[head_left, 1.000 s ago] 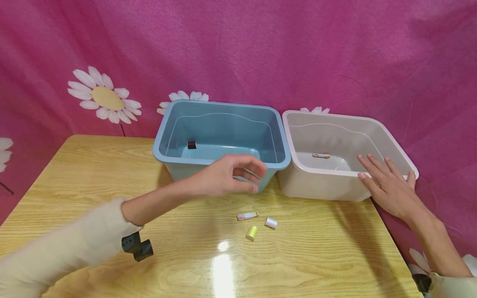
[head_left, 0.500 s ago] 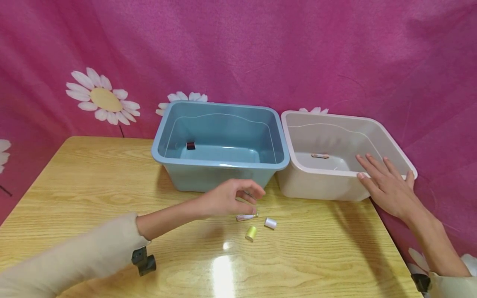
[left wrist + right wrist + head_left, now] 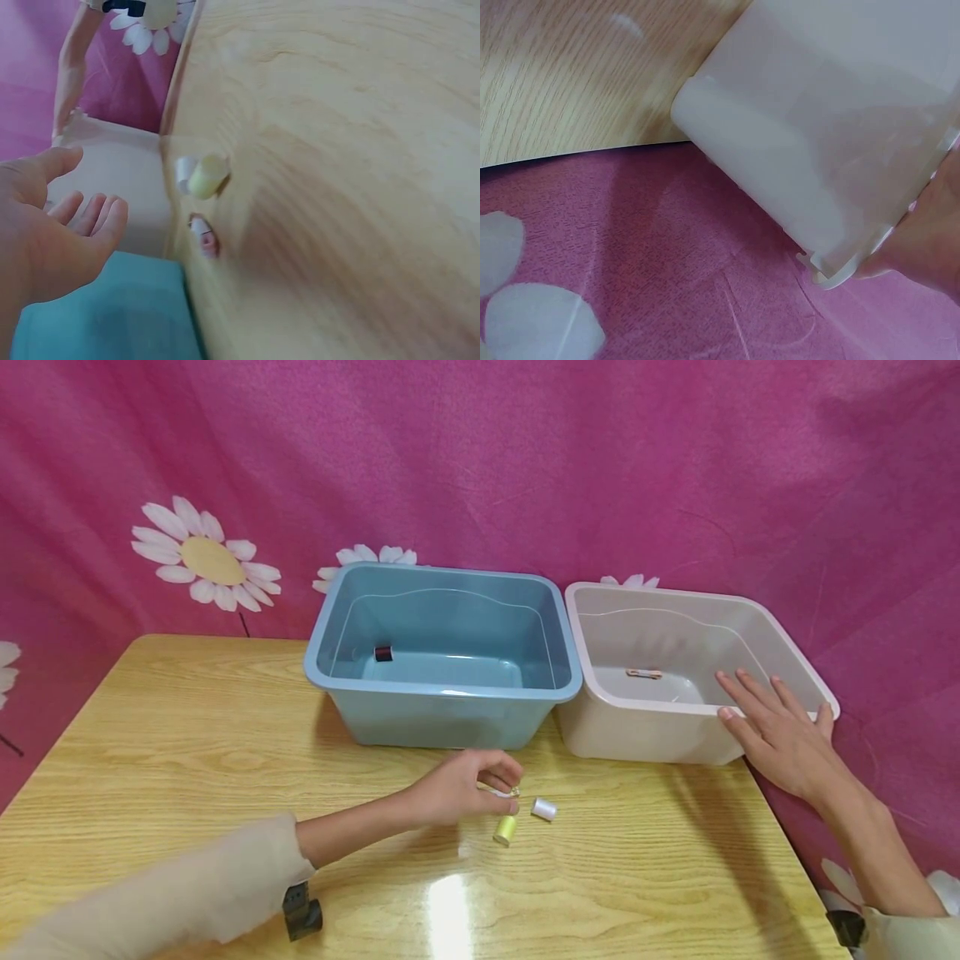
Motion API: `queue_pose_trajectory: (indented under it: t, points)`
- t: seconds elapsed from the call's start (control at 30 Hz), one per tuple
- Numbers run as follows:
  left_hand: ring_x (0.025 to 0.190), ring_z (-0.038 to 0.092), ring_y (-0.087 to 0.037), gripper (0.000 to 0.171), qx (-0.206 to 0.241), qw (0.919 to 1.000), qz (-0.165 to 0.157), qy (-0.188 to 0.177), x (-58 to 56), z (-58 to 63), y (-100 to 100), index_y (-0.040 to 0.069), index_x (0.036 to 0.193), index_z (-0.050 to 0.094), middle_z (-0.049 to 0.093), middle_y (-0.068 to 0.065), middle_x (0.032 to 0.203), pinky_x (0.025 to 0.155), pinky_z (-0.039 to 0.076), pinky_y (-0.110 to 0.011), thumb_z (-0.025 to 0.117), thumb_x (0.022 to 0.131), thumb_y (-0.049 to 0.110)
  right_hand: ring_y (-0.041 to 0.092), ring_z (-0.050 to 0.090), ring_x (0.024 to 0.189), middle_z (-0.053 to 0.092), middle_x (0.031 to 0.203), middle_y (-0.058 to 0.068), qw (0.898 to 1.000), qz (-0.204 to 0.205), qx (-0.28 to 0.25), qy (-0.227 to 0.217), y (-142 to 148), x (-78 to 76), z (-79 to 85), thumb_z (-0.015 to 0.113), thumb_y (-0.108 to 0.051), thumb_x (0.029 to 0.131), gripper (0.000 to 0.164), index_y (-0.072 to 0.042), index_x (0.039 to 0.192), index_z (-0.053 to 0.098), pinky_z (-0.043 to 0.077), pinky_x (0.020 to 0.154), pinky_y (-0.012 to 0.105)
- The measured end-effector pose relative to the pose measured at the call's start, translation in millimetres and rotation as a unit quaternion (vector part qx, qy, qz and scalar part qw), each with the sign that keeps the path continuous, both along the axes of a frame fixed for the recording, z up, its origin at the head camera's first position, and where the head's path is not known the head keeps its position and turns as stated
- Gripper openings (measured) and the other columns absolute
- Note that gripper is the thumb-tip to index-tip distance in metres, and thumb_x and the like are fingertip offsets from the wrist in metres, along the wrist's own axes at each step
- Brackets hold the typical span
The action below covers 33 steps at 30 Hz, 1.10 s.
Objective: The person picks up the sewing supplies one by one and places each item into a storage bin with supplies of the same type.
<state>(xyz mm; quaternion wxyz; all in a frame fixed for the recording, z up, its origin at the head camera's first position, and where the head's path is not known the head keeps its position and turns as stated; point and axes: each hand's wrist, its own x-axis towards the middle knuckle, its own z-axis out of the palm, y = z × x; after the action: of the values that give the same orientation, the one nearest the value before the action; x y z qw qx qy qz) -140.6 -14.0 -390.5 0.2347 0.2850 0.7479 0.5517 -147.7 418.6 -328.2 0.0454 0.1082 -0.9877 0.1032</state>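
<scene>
My left hand (image 3: 468,789) hovers low over the table with thumb and fingers spread apart and loosely bent. It partly covers a small slim white-and-pink piece (image 3: 203,235), whose end shows between finger and thumb in the head view. Close by the thumb tip stands a yellow thread spool (image 3: 506,831), and a white thread spool (image 3: 544,810) lies to its right. My right hand (image 3: 783,743) rests with spread fingers on the front rim of the beige bin (image 3: 637,727), near its right corner.
A blue bin (image 3: 442,718) stands left of the beige one, with a dark thread spool (image 3: 383,653) inside. Within the beige bin lies a small brownish bundle (image 3: 643,674). A pink flowered cloth (image 3: 480,460) hangs behind the wooden table (image 3: 187,752).
My left hand has come down from in front of the blue bin to the small slim piece near the spools. The right hand has stayed on the beige bin's rim.
</scene>
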Motion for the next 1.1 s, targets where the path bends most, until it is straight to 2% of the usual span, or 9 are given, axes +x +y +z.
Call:
queue_pose_trajectory:
  t: [0.3, 0.47, 0.67, 0.93, 1.1]
  points:
    - [0.111, 0.061, -0.033, 0.036, 0.000, 0.9999, 0.006, 0.010, 7.5, -22.0, 0, -0.004, 0.121, 0.064, 0.064, -0.017, 0.121, 0.090, 0.051, -0.025, 0.075, 0.090, 0.007, 0.052, 0.006, 0.145, 0.021, 0.162, 0.018, 1.000, 0.000, 0.003, 0.001, -1, -0.3, 1.2, 0.038, -0.038, 0.108, 0.055, -0.024, 0.160, 0.024, -0.017, 0.096, 0.080]
    - [0.107, 0.064, -0.031, 0.036, -0.013, 0.9991, 0.008, 0.040, 13.0, -29.6, 2, -0.005, 0.119, 0.064, 0.065, -0.017, 0.118, 0.086, 0.052, -0.024, 0.077, 0.088, 0.006, 0.051, 0.006, 0.146, 0.021, 0.162, 0.018, 1.000, -0.001, 0.004, 0.001, -1, 0.3, 1.6, 0.038, -0.038, 0.108, 0.055, -0.025, 0.160, 0.024, -0.016, 0.096, 0.080]
    - [0.098, 0.065, -0.022, 0.033, -0.044, 0.9950, 0.015, 0.088, 20.2, -39.5, 6, -0.004, 0.115, 0.067, 0.068, -0.013, 0.111, 0.083, 0.053, -0.023, 0.079, 0.086, 0.008, 0.050, 0.005, 0.146, 0.020, 0.163, 0.017, 1.000, -0.002, 0.003, -0.004, -1, 1.7, 0.4, 0.038, -0.038, 0.108, 0.055, -0.026, 0.160, 0.023, -0.017, 0.096, 0.080]
    - [0.093, 0.063, -0.014, 0.032, -0.075, 0.9894, 0.032, 0.120, 26.4, -44.5, 8, -0.002, 0.110, 0.068, 0.067, -0.008, 0.103, 0.080, 0.052, -0.021, 0.081, 0.085, 0.013, 0.051, 0.005, 0.146, 0.021, 0.162, 0.017, 1.000, -0.001, 0.004, -0.001, 0, 2.3, -1.1, 0.038, -0.037, 0.108, 0.055, -0.026, 0.160, 0.024, -0.017, 0.096, 0.079]
    - [0.088, 0.061, -0.011, 0.031, -0.085, 0.9838, 0.032, 0.154, 27.1, -45.8, 10, -0.002, 0.108, 0.068, 0.066, -0.005, 0.097, 0.079, 0.051, -0.020, 0.082, 0.085, 0.015, 0.050, 0.005, 0.146, 0.021, 0.162, 0.017, 1.000, -0.001, 0.004, 0.001, -1, 1.3, 0.0, 0.038, -0.037, 0.108, 0.055, -0.026, 0.160, 0.024, -0.017, 0.096, 0.080]
